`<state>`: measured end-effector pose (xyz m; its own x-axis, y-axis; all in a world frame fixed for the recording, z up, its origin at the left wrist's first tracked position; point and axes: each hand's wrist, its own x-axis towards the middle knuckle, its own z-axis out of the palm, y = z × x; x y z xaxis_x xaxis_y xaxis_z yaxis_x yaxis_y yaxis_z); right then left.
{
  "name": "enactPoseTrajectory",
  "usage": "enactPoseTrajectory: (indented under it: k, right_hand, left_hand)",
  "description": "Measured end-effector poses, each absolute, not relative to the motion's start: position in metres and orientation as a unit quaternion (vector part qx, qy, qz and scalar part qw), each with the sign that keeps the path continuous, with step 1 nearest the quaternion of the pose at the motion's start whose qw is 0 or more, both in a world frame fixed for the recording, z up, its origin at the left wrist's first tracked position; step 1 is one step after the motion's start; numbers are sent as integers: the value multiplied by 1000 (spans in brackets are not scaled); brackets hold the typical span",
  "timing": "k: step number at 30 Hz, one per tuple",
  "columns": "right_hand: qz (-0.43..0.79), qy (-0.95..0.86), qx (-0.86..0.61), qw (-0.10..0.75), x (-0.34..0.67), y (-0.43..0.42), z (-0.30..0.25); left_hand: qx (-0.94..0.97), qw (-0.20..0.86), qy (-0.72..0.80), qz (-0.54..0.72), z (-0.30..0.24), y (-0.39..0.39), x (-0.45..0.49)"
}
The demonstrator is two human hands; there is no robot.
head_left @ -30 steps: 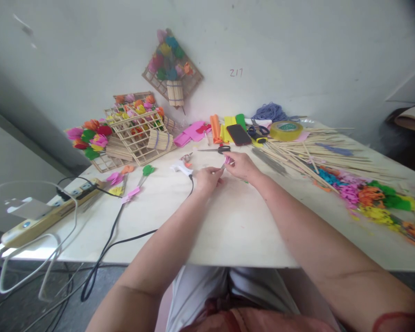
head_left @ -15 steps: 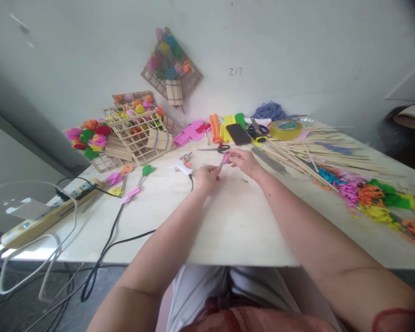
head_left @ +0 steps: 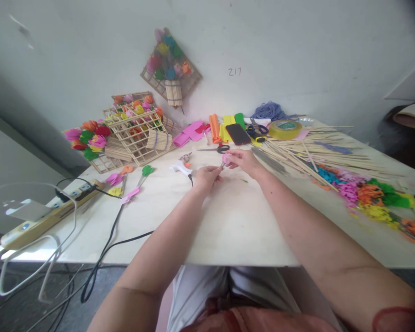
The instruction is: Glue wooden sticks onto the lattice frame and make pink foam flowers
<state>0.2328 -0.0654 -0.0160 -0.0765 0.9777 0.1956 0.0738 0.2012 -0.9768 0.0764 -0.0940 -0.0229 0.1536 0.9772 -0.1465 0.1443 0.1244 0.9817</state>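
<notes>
Both hands meet above the middle of the white table (head_left: 228,221). My left hand (head_left: 207,177) is closed in a pinch on the lower end of a thin stick. My right hand (head_left: 242,160) is closed around a small pink foam flower (head_left: 225,159) at the stick's top end. A white glue gun (head_left: 180,168) with a black cord lies just left of my left hand. Black-handled scissors (head_left: 217,149) lie just beyond the hands.
Wooden lattice frames with foam flowers (head_left: 134,129) stand at the back left; another hangs on the wall (head_left: 171,67). Finished stick flowers (head_left: 129,182) lie left. Bamboo sticks (head_left: 318,152), coloured foam flowers (head_left: 373,198), a tape roll (head_left: 285,129), a phone (head_left: 238,134) and a power strip (head_left: 48,212) surround.
My right hand has shifted slightly back and up with the pink flower, turning it on the stick. My left hand has stayed almost in place.
</notes>
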Motion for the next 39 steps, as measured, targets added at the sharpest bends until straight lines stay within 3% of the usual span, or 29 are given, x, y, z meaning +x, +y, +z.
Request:
enactPoseTrajectory:
  k: [5,18,39]
  right_hand:
    - [456,-569,-482,486,228,-68,-14]
    - [437,-548,-496,513,225,-70,-8]
    - [436,-577,-479,497,224,-69,-16]
  left_hand:
    - [557,532,521,368,-26,-93,77]
    - [699,327,532,349,-29,-88,79]
    - [700,273,558,352,-27,-88,77]
